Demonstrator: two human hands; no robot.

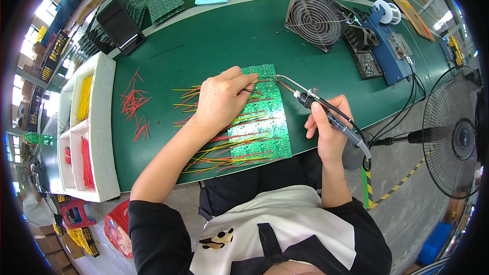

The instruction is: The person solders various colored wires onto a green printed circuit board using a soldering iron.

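Observation:
A green circuit board panel point(276, 117) lies on the green bench near its front edge. Several red, yellow and black wires point(214, 159) stick out from it to the left. My left hand point(224, 97) rests over the panel's upper left part, its thumb and forefinger pinched on a thin dark wire point(247, 90) at the board. In my right hand point(332, 127) is a soldering iron point(326, 112) with a wire-feed tube. Its tip meets the panel's upper right edge, close to the left fingertips. My left hand hides part of the board.
A white foam box point(104, 137) of yellow and red wires stands at the left, beside loose red wires point(136, 97). Behind are a phone point(119, 25) and stacked boards point(165, 6). A square fan point(316, 18) and blue solder station point(392, 46) stand far right; cables run off the bench.

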